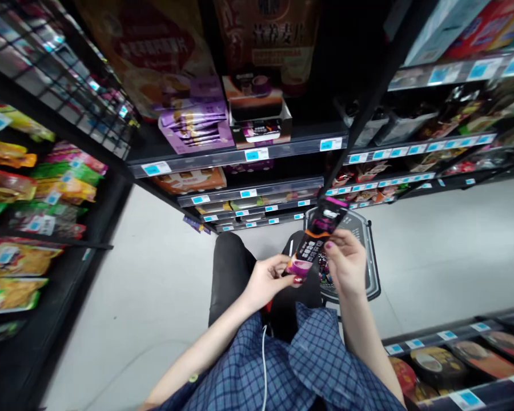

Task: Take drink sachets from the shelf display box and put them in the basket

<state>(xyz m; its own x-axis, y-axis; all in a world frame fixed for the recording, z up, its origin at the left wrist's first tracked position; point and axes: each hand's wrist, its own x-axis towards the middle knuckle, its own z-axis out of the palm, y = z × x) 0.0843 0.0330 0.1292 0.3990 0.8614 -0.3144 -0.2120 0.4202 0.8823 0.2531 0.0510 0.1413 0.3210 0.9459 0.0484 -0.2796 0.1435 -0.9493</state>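
Observation:
I hold a slim dark sachet (318, 233) with orange and pink print in front of me, tilted up to the right. My left hand (269, 279) pinches its lower end. My right hand (346, 260) grips its right side with the thumb on the front. Below the hands sits a dark shopping basket (370, 268) with a few packets inside. An open display box (260, 121) of similar sachets stands on the shelf above.
Shelves (240, 157) with blue price tags run across the middle and right. Purple packets (196, 127) lie left of the display box. A rack of snack bags (29, 188) lines the left. Bowl packs (441, 365) fill a low shelf at the bottom right. Pale floor (154, 285) lies between.

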